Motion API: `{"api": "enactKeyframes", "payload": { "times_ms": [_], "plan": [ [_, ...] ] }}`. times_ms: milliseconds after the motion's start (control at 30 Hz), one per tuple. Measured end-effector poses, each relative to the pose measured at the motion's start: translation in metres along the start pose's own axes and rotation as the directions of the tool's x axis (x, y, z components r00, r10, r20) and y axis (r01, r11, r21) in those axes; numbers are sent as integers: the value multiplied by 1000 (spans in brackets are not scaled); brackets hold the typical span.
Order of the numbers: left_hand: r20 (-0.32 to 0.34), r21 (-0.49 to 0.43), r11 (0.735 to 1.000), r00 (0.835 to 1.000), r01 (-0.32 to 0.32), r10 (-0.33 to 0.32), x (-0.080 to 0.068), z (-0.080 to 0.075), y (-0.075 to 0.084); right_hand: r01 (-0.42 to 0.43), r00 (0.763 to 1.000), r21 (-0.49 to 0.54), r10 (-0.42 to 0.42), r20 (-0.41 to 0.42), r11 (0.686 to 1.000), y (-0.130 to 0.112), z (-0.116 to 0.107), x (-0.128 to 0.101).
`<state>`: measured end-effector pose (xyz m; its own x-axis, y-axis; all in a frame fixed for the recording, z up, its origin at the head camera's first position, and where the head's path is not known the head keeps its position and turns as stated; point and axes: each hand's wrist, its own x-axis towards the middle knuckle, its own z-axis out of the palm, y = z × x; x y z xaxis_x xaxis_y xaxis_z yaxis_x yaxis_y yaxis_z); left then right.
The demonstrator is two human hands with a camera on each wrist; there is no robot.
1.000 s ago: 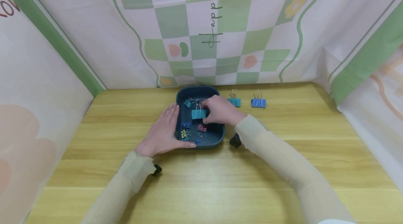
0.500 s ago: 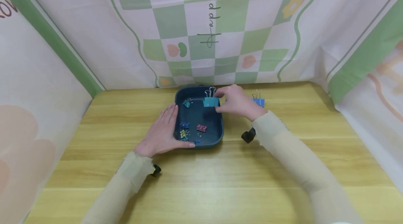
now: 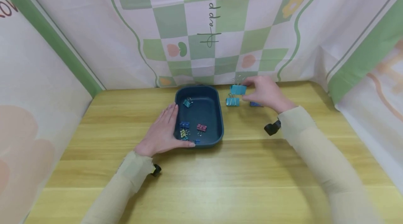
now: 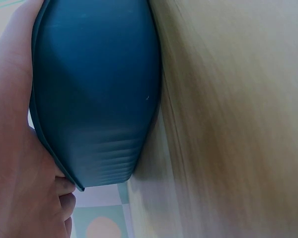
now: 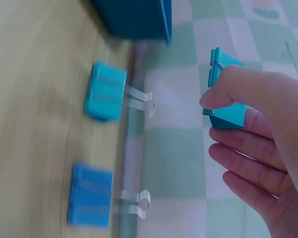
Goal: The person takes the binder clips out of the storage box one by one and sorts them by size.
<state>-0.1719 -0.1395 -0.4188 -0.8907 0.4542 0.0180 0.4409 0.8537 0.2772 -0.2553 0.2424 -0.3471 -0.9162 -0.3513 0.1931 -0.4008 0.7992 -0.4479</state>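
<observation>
Your right hand (image 3: 266, 92) pinches a teal binder clip (image 3: 238, 89) between thumb and forefinger, with the other fingers loosely stretched out below it. In the right wrist view that clip (image 5: 224, 89) is up off the wood, in front of the checked cloth, its body wedged against your thumb. It sits in the air over the far edge of the table (image 3: 283, 168), just right of the dark tray (image 3: 219, 112) and above a second teal clip (image 3: 232, 102) that stands on the wood. In the right wrist view this second clip (image 5: 105, 91) has its wire handles pointing toward the cloth. A blue clip (image 5: 90, 195) stands beside it on the table in the same way; from the head view it (image 3: 254, 104) is mostly hidden under your hand.

Your left hand (image 3: 162, 133) lies flat against the tray's left side, fingers straight along the wall and the thumb at the near rim. The left wrist view shows the palm (image 4: 12, 148) pressed to the outer wall of the tray (image 4: 94, 89), holding nothing else.

Inside the tray are 5 small clips: a teal one (image 3: 187, 103) near the far left corner, a blue one (image 3: 184, 125), a red one (image 3: 201, 127), a yellow one (image 3: 184, 133), and another blue one (image 3: 197, 142) at the near rim.

A green-and-white checked cloth (image 3: 214, 24) with flower prints hangs behind the table.
</observation>
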Motion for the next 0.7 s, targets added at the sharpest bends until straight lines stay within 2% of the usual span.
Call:
{"api": "enactKeyframes", "payload": {
  "times_ms": [300, 533, 700],
  "plan": [
    [2, 6, 1000, 1000, -2, 2, 1, 0, 0, -37, 998, -35, 35, -47, 999, 39, -24, -15],
    [-2, 3, 1000, 1000, -2, 2, 1, -1, 1, -82, 995, -36, 80, -63, 996, 68, -28, -25],
    [-4, 7, 1000, 1000, -5, 5, 1, 0, 0, -143, 989, -9, 142, -41, 990, 87, -29, -32]
  ]
}}
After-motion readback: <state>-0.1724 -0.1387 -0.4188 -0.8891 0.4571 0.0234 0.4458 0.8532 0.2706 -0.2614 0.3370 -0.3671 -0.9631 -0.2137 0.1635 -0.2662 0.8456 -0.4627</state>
